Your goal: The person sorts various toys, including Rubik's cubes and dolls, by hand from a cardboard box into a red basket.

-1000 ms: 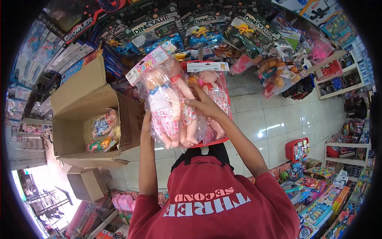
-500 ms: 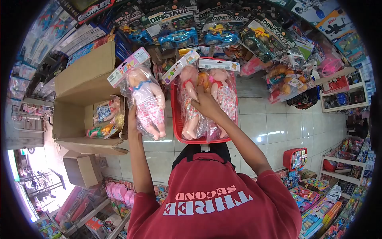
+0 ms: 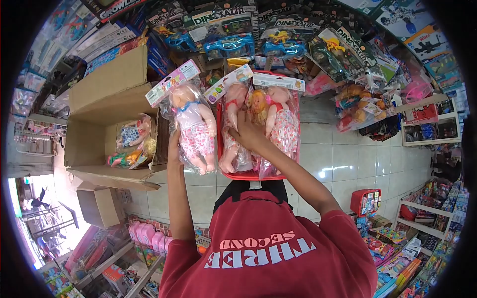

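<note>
Head view, looking down over a red shirt [image 3: 268, 248]. The landmark is a red basket [image 3: 238, 175] held in front of the person. Three bagged dolls lie in the basket [image 3: 233, 124], side by side, heads toward the wall of toys. The right hand [image 3: 247, 133] lies flat and spread on top of these three, fingers wide, covering part of the middle one. Just left of the basket, the left hand [image 3: 174, 146] is closed around the back of a fourth bagged doll [image 3: 191, 126], holding it upright and clear of the basket rim. Farther left of the basket stands one open cardboard box [image 3: 107, 119] with more bagged toys inside, their number unclear. A smaller closed box [image 3: 102, 208] sits below it. Beyond the basket hang carded dinosaur toys [image 3: 226, 35].
</note>
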